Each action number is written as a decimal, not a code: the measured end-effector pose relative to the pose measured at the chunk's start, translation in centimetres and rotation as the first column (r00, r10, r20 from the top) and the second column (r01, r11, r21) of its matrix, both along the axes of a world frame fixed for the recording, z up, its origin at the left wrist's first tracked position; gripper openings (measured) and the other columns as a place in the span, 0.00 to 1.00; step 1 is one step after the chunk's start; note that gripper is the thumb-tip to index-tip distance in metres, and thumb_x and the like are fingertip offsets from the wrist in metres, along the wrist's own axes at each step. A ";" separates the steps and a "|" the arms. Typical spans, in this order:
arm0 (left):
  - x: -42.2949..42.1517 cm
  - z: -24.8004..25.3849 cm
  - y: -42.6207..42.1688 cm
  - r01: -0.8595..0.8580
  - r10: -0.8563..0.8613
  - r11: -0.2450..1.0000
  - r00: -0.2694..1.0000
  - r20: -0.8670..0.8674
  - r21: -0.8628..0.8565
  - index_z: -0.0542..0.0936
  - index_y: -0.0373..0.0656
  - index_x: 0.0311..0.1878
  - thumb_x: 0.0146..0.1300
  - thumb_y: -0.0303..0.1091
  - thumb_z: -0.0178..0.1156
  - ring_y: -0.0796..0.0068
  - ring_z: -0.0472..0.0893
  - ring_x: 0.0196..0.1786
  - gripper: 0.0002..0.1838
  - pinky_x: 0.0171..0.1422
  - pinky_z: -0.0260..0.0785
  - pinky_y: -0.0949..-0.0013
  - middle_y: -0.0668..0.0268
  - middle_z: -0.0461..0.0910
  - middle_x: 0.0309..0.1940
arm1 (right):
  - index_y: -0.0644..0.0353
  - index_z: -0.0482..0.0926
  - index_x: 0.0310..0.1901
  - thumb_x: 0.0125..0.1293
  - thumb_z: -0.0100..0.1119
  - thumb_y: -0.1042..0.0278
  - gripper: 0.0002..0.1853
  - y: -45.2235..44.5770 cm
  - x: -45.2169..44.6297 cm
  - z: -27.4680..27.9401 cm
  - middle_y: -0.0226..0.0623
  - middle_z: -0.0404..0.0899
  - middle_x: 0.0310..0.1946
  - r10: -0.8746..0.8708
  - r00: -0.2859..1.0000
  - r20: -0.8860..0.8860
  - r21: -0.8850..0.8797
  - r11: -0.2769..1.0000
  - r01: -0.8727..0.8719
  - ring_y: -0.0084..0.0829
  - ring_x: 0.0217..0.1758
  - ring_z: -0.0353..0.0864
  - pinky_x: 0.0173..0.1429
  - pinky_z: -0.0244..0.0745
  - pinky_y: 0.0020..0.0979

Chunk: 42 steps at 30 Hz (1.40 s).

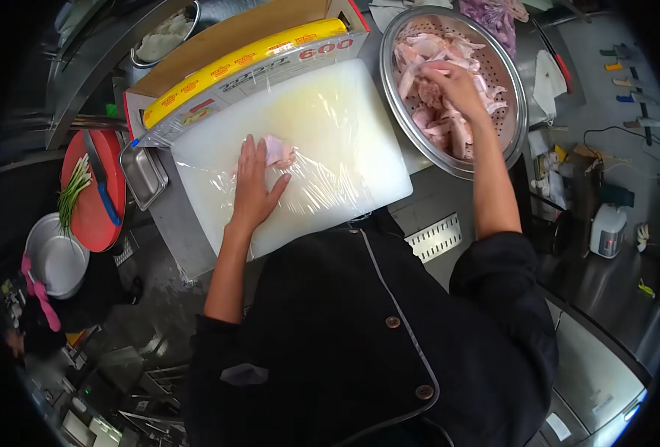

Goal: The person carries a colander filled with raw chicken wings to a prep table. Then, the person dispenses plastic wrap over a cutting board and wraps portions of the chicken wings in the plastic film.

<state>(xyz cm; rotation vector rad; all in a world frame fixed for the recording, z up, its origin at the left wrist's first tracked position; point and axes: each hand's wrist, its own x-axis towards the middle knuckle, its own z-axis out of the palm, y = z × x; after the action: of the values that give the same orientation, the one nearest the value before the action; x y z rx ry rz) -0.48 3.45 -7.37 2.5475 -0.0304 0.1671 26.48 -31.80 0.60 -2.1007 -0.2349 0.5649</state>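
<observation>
A white cutting board lies in front of me, covered with clear plastic wrap. One piece of raw chicken rests on the wrap. My left hand lies flat beside this piece, its fingers touching or almost touching it, thumb apart. At the upper right, a metal colander holds many pale pink raw chicken pieces. Reaching into it, my right hand has its fingers curled down on a chicken piece; the fingertips are partly hidden.
Behind the board stands an open wrap box with a yellow roll. To the left are a small metal tray, a red board with green onions and a knife, and a metal pot.
</observation>
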 end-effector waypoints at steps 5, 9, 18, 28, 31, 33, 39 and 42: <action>2.4 5.3 -1.9 -0.008 -0.007 0.913 0.999 -0.036 -0.408 0.64 0.37 0.69 0.62 0.32 0.63 0.60 0.73 0.58 0.33 0.62 0.67 0.62 0.53 0.68 0.63 | 0.61 0.80 0.44 0.63 0.56 0.72 0.10 2.5 -2.3 7.1 0.25 0.80 0.33 0.184 0.982 -0.051 0.244 0.955 -0.166 0.14 0.34 0.76 0.39 0.70 0.17; 3.6 11.0 -5.1 0.059 -0.069 0.753 0.998 0.011 -0.655 0.70 0.36 0.64 0.63 0.30 0.62 0.74 0.78 0.44 0.26 0.45 0.73 0.72 0.59 0.76 0.53 | 0.60 0.78 0.46 0.61 0.51 0.76 0.13 8.5 -5.9 7.2 0.23 0.78 0.31 0.524 0.850 -0.059 0.367 0.803 -0.469 0.14 0.32 0.74 0.38 0.68 0.16; -0.9 4.4 -1.1 -0.347 0.030 -0.255 0.930 -0.366 -0.902 0.71 0.35 0.56 0.71 0.35 0.55 0.62 0.84 0.40 0.16 0.38 0.77 0.71 0.54 0.76 0.53 | 0.62 0.70 0.59 0.64 0.60 0.72 0.22 18.4 -16.3 -0.9 0.30 0.79 0.37 0.484 0.844 -0.233 0.575 0.768 -0.281 0.21 0.42 0.78 0.48 0.73 0.23; -3.2 -0.5 -0.6 -0.486 0.080 -0.444 0.816 -0.573 -0.753 0.70 0.35 0.55 0.73 0.41 0.53 0.61 0.85 0.41 0.18 0.40 0.77 0.68 0.52 0.79 0.47 | 0.65 0.78 0.50 0.60 0.63 0.66 0.18 20.9 -17.9 -5.8 0.39 0.80 0.39 0.199 0.967 -0.162 0.085 0.979 -0.187 0.28 0.40 0.82 0.45 0.78 0.31; -3.6 -0.2 -0.8 -0.568 0.092 -0.336 0.774 -0.626 -0.751 0.69 0.35 0.56 0.72 0.42 0.54 0.62 0.84 0.40 0.20 0.38 0.76 0.69 0.52 0.79 0.46 | 0.64 0.78 0.50 0.58 0.63 0.63 0.20 21.3 -18.2 -6.6 0.42 0.80 0.38 0.235 0.960 0.149 -0.088 0.971 -0.224 0.34 0.38 0.82 0.45 0.77 0.34; -3.7 0.0 -0.7 -0.653 0.099 -0.162 0.735 -0.671 -0.740 0.69 0.34 0.56 0.71 0.43 0.55 0.64 0.84 0.39 0.21 0.36 0.75 0.70 0.54 0.79 0.45 | 0.64 0.79 0.49 0.57 0.63 0.61 0.21 21.7 -18.5 -6.4 0.44 0.81 0.37 0.264 0.918 0.295 -0.178 0.959 -0.219 0.37 0.37 0.82 0.45 0.77 0.36; -4.0 1.3 -0.3 -0.746 0.272 0.243 0.665 -0.695 -0.620 0.69 0.33 0.55 0.70 0.41 0.58 0.68 0.83 0.33 0.22 0.34 0.73 0.70 0.56 0.80 0.42 | 0.62 0.79 0.44 0.57 0.62 0.61 0.16 22.0 -19.1 -6.2 0.46 0.79 0.39 0.317 0.904 0.287 -0.299 0.926 -0.230 0.48 0.40 0.81 0.45 0.76 0.44; -4.5 0.1 -0.1 -0.656 0.512 0.585 0.755 -0.410 -0.476 0.72 0.34 0.50 0.62 0.36 0.65 0.62 0.81 0.43 0.20 0.43 0.72 0.63 0.57 0.79 0.41 | 0.62 0.78 0.42 0.57 0.61 0.61 0.15 22.2 -19.5 -6.6 0.46 0.79 0.39 0.319 0.895 0.312 -0.294 0.928 -0.229 0.48 0.41 0.81 0.44 0.76 0.44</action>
<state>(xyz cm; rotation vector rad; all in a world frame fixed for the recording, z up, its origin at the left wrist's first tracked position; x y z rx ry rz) -4.96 3.38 -7.29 1.8182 0.8545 0.1071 6.96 -9.61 -5.99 -2.4292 -0.7134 0.3874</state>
